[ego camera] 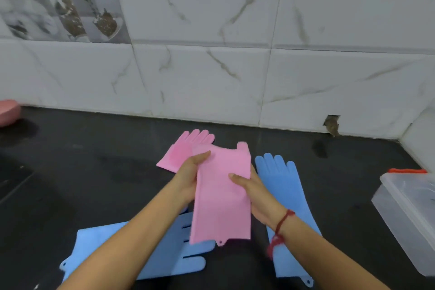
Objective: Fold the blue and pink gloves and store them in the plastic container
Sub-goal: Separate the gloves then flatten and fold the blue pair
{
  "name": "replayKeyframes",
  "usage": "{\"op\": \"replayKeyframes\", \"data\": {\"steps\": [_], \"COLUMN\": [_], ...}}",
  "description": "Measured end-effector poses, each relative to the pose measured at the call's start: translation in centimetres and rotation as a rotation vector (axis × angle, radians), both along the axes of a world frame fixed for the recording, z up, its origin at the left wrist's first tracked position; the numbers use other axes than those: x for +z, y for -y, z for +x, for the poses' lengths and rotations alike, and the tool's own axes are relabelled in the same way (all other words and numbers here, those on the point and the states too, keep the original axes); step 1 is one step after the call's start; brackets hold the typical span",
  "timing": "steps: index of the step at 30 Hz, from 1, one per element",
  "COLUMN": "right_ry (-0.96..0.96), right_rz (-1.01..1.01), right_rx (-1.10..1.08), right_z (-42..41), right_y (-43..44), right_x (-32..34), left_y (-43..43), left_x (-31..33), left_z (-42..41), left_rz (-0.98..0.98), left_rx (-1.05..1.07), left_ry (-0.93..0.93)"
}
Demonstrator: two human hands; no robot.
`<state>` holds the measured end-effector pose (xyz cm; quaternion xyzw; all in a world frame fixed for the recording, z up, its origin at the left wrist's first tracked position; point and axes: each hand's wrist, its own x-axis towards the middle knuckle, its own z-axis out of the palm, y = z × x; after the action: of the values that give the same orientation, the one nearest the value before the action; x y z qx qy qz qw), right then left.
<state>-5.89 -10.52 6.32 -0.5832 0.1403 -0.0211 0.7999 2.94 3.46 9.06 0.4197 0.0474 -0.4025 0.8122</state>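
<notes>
the left hand lays its thumb flat on top of the held pink glove near its upper left edge, with the other fingers tucked underneath out of sight, so it pinches the sheet. the right hand does the same on the right edge: thumb on top, fingers hidden behind the pink. a red thread is tied round the right wrist.

between the hands the held pink glove hangs up off the counter, cuff end toward the person, with a small holed tab at the bottom edge. one stub sticks up at its top right corner; its other fingers do not show.

beyond the left hand, the second pink glove lies flat on the dark counter, fingers pointing toward the tiled wall, partly covered by the held one. the right blue glove lies flat just beside the right hand, fingers toward the wall, the forearm crossing over it. the left blue glove lies under the left forearm, fingers pointing right.

the plastic container sits at the right edge, well apart from the gloves, with an orange strip behind it. a pink dish shows at the far left, and a broken hole at the foot of the wall.
</notes>
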Motion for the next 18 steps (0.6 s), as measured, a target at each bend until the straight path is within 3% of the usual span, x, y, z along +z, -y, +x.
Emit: {"op": "replayKeyframes", "data": {"steps": [3,7,9,11,13,14,16,18], "right_ry": [0.071,-0.100,-0.238,-0.157,-0.029,-0.053,-0.189,-0.244], "right_rz": [-0.110,-0.165,-0.527,-0.941,-1.266,-1.418,-1.569,-1.414], "right_rx": [0.036,0.024,-0.041,-0.015,0.191,0.331,0.528,0.595], "right_z": [3.7,6.4,5.5,3.6,1.6,0.9,0.2,0.2], "right_y": [-2.0,-3.6,-4.3,-5.4,-7.1,-7.9,-9.3,-9.7], "right_x": [0.2,-0.4,-1.5,-2.5,-3.1,-3.3,-3.6,-2.9], "left_y": [-2.1,-4.5,-5.6,-6.6,-7.3,-7.4,-7.4,-7.1], "left_x": [0.2,-0.4,-1.8,-3.4,-4.4,-4.6,-4.6,-4.1], "left_z": [3.8,7.8,8.9,9.4,9.3,9.2,8.8,8.6], "left_rz": [-0.116,0.239,0.375,0.440,0.478,0.485,0.504,0.539], "left_rx": [0.033,0.073,0.099,0.086,0.075,0.067,0.079,0.112], "left_ry": [0.105,0.114,0.110,0.106,0.123,0.138,0.163,0.176]}}
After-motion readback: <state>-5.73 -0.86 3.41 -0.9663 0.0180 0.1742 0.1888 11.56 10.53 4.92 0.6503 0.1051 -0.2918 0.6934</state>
